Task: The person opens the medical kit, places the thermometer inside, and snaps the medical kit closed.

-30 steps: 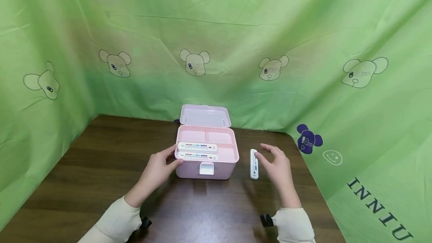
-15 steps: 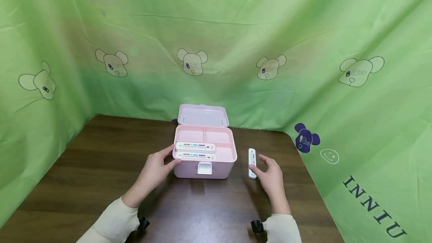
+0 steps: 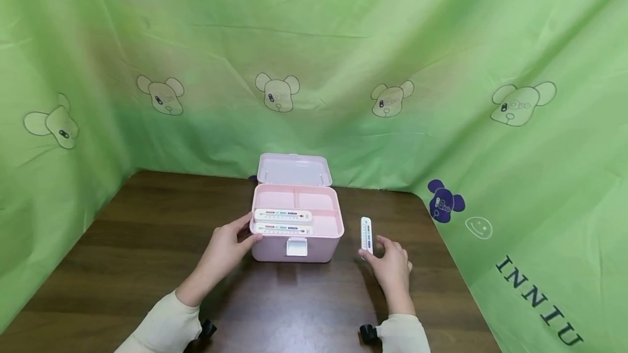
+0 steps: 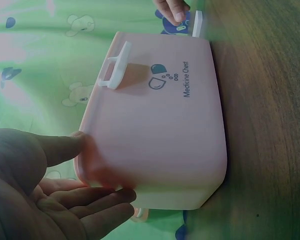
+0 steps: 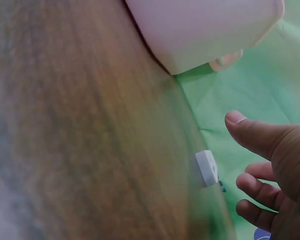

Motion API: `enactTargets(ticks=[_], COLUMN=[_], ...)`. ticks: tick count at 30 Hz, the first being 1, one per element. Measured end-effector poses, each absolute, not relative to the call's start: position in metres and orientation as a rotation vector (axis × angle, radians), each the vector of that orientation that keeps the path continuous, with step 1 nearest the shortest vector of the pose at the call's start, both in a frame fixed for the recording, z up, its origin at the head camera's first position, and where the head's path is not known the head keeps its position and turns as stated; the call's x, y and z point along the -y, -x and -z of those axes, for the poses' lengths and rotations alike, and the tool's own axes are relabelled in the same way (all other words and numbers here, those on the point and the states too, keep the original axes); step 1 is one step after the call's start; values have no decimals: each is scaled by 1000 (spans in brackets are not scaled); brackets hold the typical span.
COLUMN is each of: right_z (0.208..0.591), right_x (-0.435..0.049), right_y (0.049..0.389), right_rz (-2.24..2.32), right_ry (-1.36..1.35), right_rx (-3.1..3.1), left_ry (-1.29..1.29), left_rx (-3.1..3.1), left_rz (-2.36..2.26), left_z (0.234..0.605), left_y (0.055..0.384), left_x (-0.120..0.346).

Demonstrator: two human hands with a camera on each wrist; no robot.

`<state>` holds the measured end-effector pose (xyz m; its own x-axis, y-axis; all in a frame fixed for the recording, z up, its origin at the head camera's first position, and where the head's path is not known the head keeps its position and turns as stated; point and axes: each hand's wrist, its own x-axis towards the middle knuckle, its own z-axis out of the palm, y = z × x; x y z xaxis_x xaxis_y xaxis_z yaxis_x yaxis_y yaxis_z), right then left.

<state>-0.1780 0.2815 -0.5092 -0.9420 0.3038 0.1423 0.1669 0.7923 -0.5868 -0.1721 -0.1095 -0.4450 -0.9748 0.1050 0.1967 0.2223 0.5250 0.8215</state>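
Observation:
A pink medicine box stands with its lid open, marked "Medicine Chest" in the left wrist view. My left hand holds its left front corner, thumb at the front rim and fingers along the side wall. Two white thermometers, one farther back and one nearer the front, lie crosswise in the front compartment of its tray. Right of the box, another white thermometer lies lengthwise on the table. Over its near end is my right hand, thumb and fingers spread apart; the right wrist view shows that thermometer beyond the fingertips.
The box's lid leans back toward the green curtain around the table. Two rear compartments and a divider show in the tray. A brown wooden table carries everything, and a white latch hangs on the box front.
My right hand has come left and nearer to me, from the far half of the loose thermometer to its near end. My left hand keeps its hold on the box corner.

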Motion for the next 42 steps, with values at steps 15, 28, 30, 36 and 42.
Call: enactTargets(ticks=[15, 28, 30, 36, 42], right_z=[523, 527, 524, 515, 500], right_x=[-277, -278, -278, -284, -294], right_y=[179, 180, 178, 176, 179], right_rz=[-754, -737, -765, -912, -1075], right_ry=[445, 477, 475, 482, 470], right_rx=[2806, 2724, 2720, 2708, 2691], left_ry=[277, 290, 289, 289, 283], left_rx=[2627, 2627, 2629, 2639, 2641], left_rz=[1460, 1455, 1456, 1460, 1460], left_z=[446, 447, 447, 447, 445], left_y=[172, 171, 171, 171, 172], left_x=[109, 108, 108, 108, 109])
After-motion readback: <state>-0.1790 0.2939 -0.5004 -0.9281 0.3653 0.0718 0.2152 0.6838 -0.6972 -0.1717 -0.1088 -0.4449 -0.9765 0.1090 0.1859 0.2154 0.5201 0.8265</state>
